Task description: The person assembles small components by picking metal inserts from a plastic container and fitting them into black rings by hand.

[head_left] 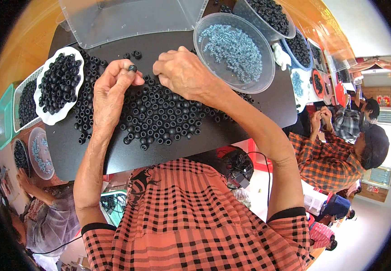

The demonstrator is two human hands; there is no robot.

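Between thumb and forefinger, my left hand (112,86) pinches a small black round part (132,68), held just above the table. My right hand (179,72) is close by on the right, its fingers curled down and pressed together. Whatever those fingers hold, if anything, is hidden beneath them. Below both hands spreads a loose pile of black round parts with holes (159,113). A clear round tub (267,74) beside my right hand contains many small, shiny blue-grey pieces (233,54).
A white scalloped dish (53,118) of black parts stands left, next to a white basket (20,126). A large clear plastic bin (132,22) lies at the back. Another tub of black parts (272,16) stands back right. Other people sit at both sides, one in orange plaid (326,162).
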